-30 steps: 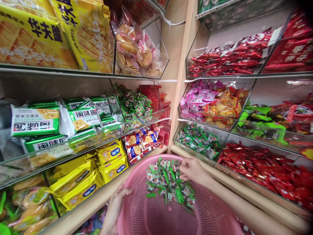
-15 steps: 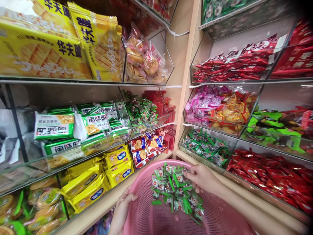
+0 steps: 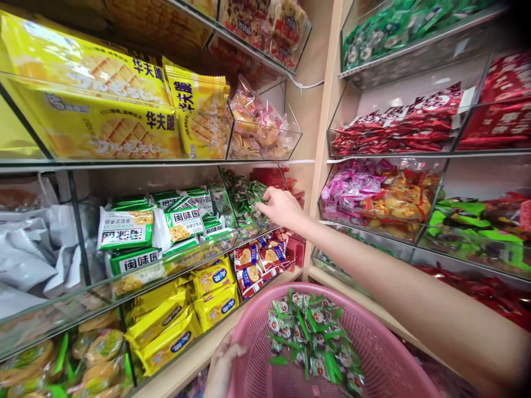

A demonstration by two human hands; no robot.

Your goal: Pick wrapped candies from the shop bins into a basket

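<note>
My left hand (image 3: 226,359) is closed on the left rim of a pink plastic basket (image 3: 253,323), thumb over the edge. Inside the basket lies a heap of small clear-and-green wrapped candies (image 3: 313,334). My right hand (image 3: 284,207) reaches across to the shelf bin at the corner, its fingers curled among small green-wrapped candies (image 3: 240,193). Whatever its fingertips pinch is hidden or too small to make out. Beside that bin, on the left, are green-and-white snack packets (image 3: 182,221).
Yellow waffle packs (image 3: 124,124) fill the shelf above on the left. Below are yellow packets (image 3: 170,323) and red-and-blue biscuit packets (image 3: 261,260). Clear bin fronts edge the shelves. Right-hand bins hold pink wrapped sweets (image 3: 352,182) and red packets (image 3: 398,124).
My right hand has left the candies in the basket and moved up and left to the green candy bin. The view has shifted, so the shelves sit lower and further right.
</note>
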